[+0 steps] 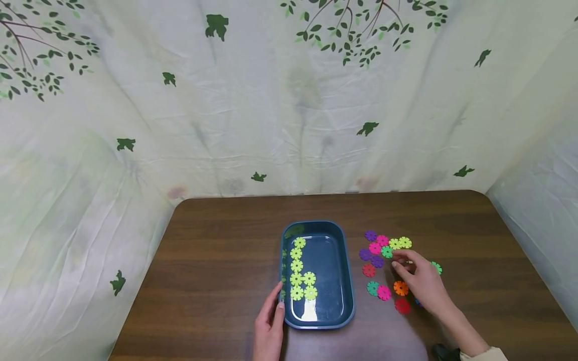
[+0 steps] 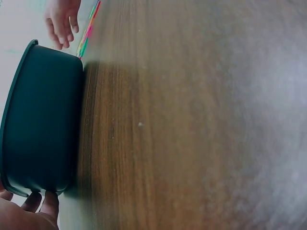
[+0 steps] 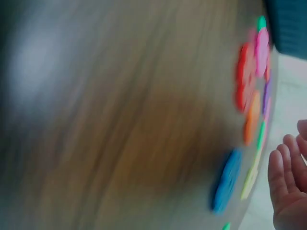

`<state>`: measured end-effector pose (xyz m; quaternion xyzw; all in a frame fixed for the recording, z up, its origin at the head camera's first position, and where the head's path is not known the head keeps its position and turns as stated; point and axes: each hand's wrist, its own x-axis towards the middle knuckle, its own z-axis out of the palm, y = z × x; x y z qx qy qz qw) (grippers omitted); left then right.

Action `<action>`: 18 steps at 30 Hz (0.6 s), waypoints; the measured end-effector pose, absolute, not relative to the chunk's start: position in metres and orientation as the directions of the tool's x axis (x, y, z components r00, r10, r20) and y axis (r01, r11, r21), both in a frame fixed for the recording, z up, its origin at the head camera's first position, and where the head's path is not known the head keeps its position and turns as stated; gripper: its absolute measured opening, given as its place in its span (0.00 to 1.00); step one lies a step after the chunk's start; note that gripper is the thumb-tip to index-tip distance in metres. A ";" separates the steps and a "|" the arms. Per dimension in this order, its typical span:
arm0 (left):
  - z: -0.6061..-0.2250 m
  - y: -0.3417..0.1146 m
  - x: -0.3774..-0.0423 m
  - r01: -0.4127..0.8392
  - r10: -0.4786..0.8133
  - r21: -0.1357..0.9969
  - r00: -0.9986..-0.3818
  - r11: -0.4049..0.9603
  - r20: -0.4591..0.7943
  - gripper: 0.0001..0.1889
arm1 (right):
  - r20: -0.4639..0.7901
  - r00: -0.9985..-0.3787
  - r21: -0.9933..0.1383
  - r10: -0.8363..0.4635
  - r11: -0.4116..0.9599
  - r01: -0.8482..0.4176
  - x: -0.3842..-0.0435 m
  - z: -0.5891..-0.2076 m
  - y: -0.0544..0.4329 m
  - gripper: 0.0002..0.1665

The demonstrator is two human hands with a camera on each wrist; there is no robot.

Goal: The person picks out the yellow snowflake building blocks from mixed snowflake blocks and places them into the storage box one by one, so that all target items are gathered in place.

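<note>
A dark blue rectangular tray (image 1: 331,281) stands on the table, with several yellow-green flower-shaped discs (image 1: 296,265) lined up along its left side. My left hand (image 1: 268,328) grips the tray's lower left edge, thumb by the rim and fingers against the outer wall. To the right lies a loose group of flower discs, among them a green disc (image 1: 387,251), an orange disc (image 1: 400,288) and a red disc (image 1: 402,306). Over this group hovers my right hand (image 1: 422,283), fingers loosely bent beside the green disc. No disc shows between its fingers in the right wrist view.
The brown wooden table (image 1: 217,281) has rounded far corners. Behind it hangs a pale curtain (image 1: 253,110) printed with leaves and birds. Purple discs (image 1: 365,254) and pink discs (image 1: 384,293) lie nearer the tray; a blue disc (image 3: 227,181) is partly covered in the head view.
</note>
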<state>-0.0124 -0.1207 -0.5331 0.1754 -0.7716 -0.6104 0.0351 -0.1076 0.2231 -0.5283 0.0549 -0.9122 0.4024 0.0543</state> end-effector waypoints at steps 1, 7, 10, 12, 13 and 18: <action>-0.534 -0.121 -0.012 -0.215 -0.317 0.957 -0.937 0.194 -0.146 0.22 | 0.131 -0.990 -0.717 -0.059 0.684 -0.136 -0.108 -0.528 0.227 0.17; -0.535 -0.121 -0.010 -0.164 -0.318 0.968 -0.943 0.190 -0.097 0.22 | 0.100 -0.993 -0.653 -0.062 0.749 -0.113 -0.113 -0.525 0.245 0.20; -0.535 -0.120 -0.010 -0.163 -0.317 0.968 -0.943 0.191 -0.097 0.22 | 0.104 -0.993 -0.645 -0.051 0.757 -0.106 -0.116 -0.525 0.250 0.22; -0.535 -0.120 -0.010 -0.169 -0.317 0.967 -0.943 0.192 -0.102 0.21 | 0.109 -0.993 -0.640 -0.051 0.761 -0.109 -0.118 -0.526 0.253 0.22; -0.535 -0.120 -0.010 -0.177 -0.317 0.965 -0.942 0.191 -0.110 0.22 | 0.111 -0.992 -0.637 -0.052 0.763 -0.111 -0.119 -0.527 0.254 0.22; -0.534 -0.120 -0.012 -0.213 -0.318 0.959 -0.937 0.189 -0.146 0.21 | 0.103 -0.993 -0.622 -0.063 0.774 -0.114 -0.122 -0.530 0.256 0.23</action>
